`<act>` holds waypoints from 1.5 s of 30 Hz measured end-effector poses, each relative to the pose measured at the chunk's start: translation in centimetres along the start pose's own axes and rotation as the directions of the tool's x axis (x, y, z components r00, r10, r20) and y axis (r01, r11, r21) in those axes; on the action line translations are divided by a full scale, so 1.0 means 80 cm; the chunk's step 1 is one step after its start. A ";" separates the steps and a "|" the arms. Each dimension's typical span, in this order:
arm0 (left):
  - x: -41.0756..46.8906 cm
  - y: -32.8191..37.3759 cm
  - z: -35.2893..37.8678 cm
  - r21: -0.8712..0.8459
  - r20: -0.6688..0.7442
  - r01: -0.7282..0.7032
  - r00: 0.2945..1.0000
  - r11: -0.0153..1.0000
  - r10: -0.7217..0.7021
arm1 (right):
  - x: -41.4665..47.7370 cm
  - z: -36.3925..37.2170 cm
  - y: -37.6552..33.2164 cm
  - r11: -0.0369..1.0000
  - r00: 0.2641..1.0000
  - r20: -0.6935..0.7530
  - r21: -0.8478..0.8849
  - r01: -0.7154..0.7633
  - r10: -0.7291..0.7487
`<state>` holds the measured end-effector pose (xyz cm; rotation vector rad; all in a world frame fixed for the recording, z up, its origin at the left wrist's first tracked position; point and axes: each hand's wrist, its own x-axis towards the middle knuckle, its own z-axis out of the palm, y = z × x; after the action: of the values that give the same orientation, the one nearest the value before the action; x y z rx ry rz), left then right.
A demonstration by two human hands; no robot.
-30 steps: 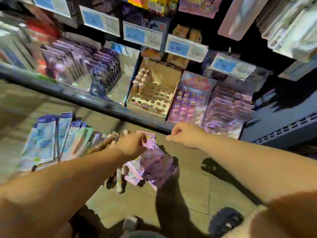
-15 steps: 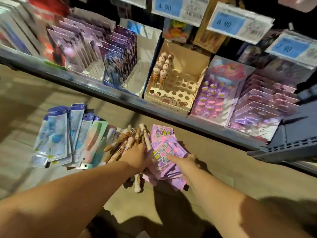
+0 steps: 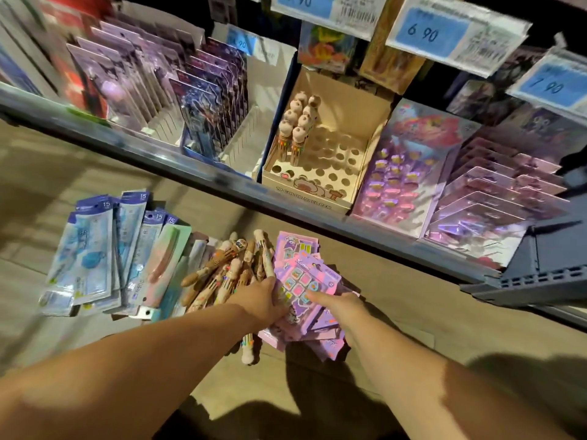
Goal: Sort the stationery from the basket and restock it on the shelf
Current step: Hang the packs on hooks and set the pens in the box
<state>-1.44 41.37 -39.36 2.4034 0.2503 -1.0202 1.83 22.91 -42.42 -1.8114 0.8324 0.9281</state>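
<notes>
Purple card packs [image 3: 301, 281]: fanned, untidy stack on the floor [image 3: 413, 296] below the shelf, between the two hands.
Long axis: runs from the person toward the shelf, leaning a little left at the far end.
Left hand [image 3: 259, 300]: holds the stack's left edge; the fingers curl out of sight against the cards.
Right hand [image 3: 336, 304]: holds the right edge. One digit lies across the top card and the rest are tucked under, so it reads as a pinch.
Key relation: the shelf [image 3: 190, 168] lies ahead and above. Its glossy pink-purple packs [image 3: 495, 198] stand in rows up and to the right, on the right hand's side. They are probably the matching slot, but blur prevents a firm match.
Material: flat card backing with small coloured squares under clear blister. The faces are slick, so the cards are likely to slide on each other unless squared first.
Pens [image 3: 228, 271]: loose heap touching the left hand's far side. They are tan barrels with rounded figure caps, and one lies apart, nearer the person.
Pen box [image 3: 320, 173]: cardboard on the shelf with a punched top. A few pens stand at the back left and most holes are vacant.
Ruler packs [image 3: 104, 252]: long blue-white sleeves, overlapped, well left of the pens.
Price tag [image 3: 438, 30]: blue, 6.90, above the shelf.
</notes>
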 end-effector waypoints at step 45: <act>-0.133 0.091 -0.188 -0.982 -0.151 -0.169 0.969 0.080 0.196 | -0.217 -0.060 -0.196 0.813 0.760 0.298 0.296 0.501 -0.577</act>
<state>3.01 43.35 -20.16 1.0349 0.4373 -0.4076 7.61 26.78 -19.56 -1.4998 0.1201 0.7346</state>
